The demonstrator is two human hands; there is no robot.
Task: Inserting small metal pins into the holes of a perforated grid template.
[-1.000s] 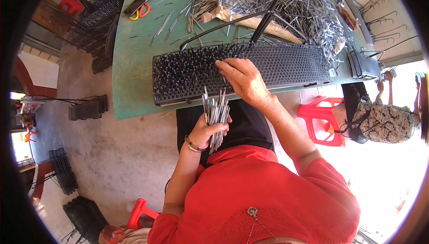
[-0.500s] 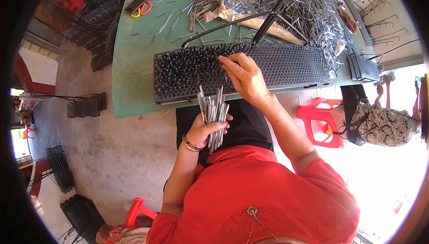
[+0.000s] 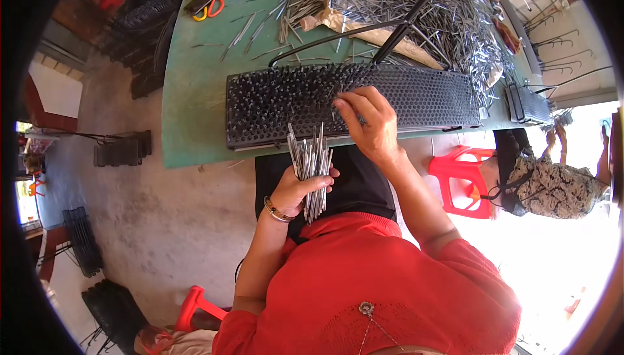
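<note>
A bundle of thin silvery metal rods (image 3: pixel 311 155) stands nearly upright in my left hand (image 3: pixel 296 192), its thumb wrapped across the front. My right hand (image 3: pixel 376 124) is closed in a pinch above the front middle of a long black rack (image 3: pixel 429 101) full of round holes. A short, dark piece of a thin rod seems to show just below its fingertips. Many rod ends stick up from the left half of the rack. Open holes show across its right half.
Behind the rack, a big heap of loose rods (image 3: pixel 416 4) lies on brown paper on the green table (image 3: pixel 195 114). A black bar frame (image 3: pixel 396 30) rises over the rack. Scissors (image 3: pixel 214 7) lie far left. A red stool (image 3: pixel 458 183) and another person (image 3: pixel 552 183) are at right.
My right hand has shifted slightly to the right and toward me along the rack, still pinched. My left hand keeps the bundle in nearly the same place.
</note>
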